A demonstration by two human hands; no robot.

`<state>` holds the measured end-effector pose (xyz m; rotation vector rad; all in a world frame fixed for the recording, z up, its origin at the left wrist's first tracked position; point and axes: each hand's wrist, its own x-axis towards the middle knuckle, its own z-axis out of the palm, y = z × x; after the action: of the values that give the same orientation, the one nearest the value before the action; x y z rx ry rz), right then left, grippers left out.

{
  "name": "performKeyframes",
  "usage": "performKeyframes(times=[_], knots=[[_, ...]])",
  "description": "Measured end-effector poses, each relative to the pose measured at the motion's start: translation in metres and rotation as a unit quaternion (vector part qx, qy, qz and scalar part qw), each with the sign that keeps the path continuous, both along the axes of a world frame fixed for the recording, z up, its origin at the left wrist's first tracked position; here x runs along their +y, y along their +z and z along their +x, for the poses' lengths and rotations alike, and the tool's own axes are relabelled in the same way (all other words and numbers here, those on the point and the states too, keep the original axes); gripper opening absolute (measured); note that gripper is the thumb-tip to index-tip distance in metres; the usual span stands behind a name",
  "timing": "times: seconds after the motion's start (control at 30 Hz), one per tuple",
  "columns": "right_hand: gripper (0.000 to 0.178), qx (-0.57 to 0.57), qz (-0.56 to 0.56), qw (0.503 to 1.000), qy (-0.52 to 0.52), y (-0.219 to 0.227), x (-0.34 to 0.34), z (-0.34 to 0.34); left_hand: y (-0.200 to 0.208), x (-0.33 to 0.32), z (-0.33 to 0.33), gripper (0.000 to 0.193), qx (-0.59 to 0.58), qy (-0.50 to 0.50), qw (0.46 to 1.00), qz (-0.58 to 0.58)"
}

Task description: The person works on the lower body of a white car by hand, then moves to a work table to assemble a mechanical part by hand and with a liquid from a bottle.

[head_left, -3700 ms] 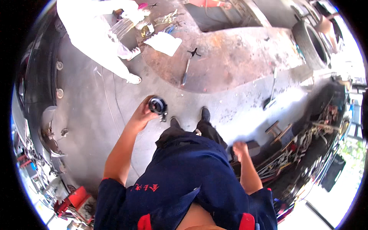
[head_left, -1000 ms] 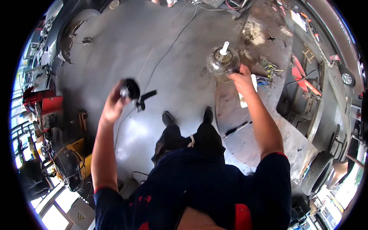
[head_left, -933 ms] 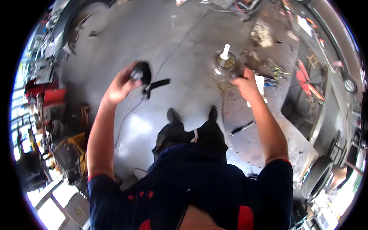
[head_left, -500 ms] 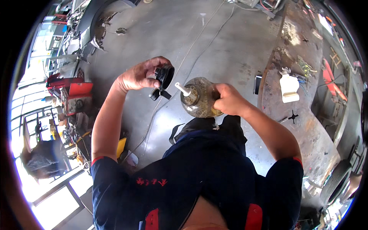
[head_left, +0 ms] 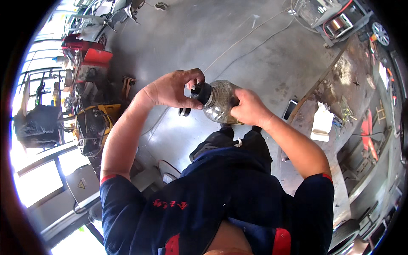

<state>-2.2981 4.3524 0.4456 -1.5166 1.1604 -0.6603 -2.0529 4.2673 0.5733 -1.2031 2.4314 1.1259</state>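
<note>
In front of my body, my right hand (head_left: 250,108) is wrapped round a see-through bottle (head_left: 219,112) with yellowish-brown stuff inside. The bottle lies tilted, its neck pointing left. My left hand (head_left: 178,90) grips a black lid (head_left: 202,93), which sits at the bottle's mouth; whether it is screwed on I cannot tell. A black loop (head_left: 184,111) hangs below the lid, under my left fingers. The white tube that stood in the mouth is hidden now.
A worn workbench (head_left: 304,114) runs along the right, with a white packet (head_left: 322,123) on it. On the left stand a red cabinet (head_left: 95,63) and a yellow-and-black machine (head_left: 95,127). Cables (head_left: 238,57) trail over the grey floor ahead.
My left hand has brought the black lid right and onto the bottle's mouth, covering the white tube. My right hand keeps hold of the bottle. The view has turned.
</note>
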Motion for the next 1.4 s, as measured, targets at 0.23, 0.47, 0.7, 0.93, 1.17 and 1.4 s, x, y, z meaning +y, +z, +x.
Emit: performKeyframes(times=[0.23, 0.47, 0.7, 0.93, 1.17, 1.4], knots=[[0.025, 0.069, -0.02, 0.996, -0.042, 0.003, 0.018, -0.013, 0.012, 0.032, -0.048, 0.058, -0.119, 0.063, 0.99, -0.035], [0.02, 0.119, -0.06, 0.987, -0.094, 0.021, 0.039, -0.027, -0.007, 0.039, -0.065, 0.074, -0.147, 0.103, 0.983, -0.028], [0.023, 0.077, -0.064, 0.993, -0.064, 0.006, 0.036, -0.056, 0.013, 0.041, -0.107, 0.047, -0.079, -0.179, 0.964, -0.183], [0.032, -0.049, -0.017, 0.997, -0.061, 0.0, 0.047, -0.071, 0.03, 0.048, -0.13, 0.046, -0.078, -0.379, 0.809, -0.443], [0.022, 0.024, -0.049, 0.992, -0.112, -0.009, 0.045, -0.061, 0.018, -0.005, -0.135, 0.09, -0.398, 0.158, 0.893, 0.141], [0.022, 0.021, -0.062, 0.988, -0.137, -0.024, 0.037, -0.053, -0.001, -0.013, -0.144, 0.07, -0.383, -0.032, 0.916, 0.117]])
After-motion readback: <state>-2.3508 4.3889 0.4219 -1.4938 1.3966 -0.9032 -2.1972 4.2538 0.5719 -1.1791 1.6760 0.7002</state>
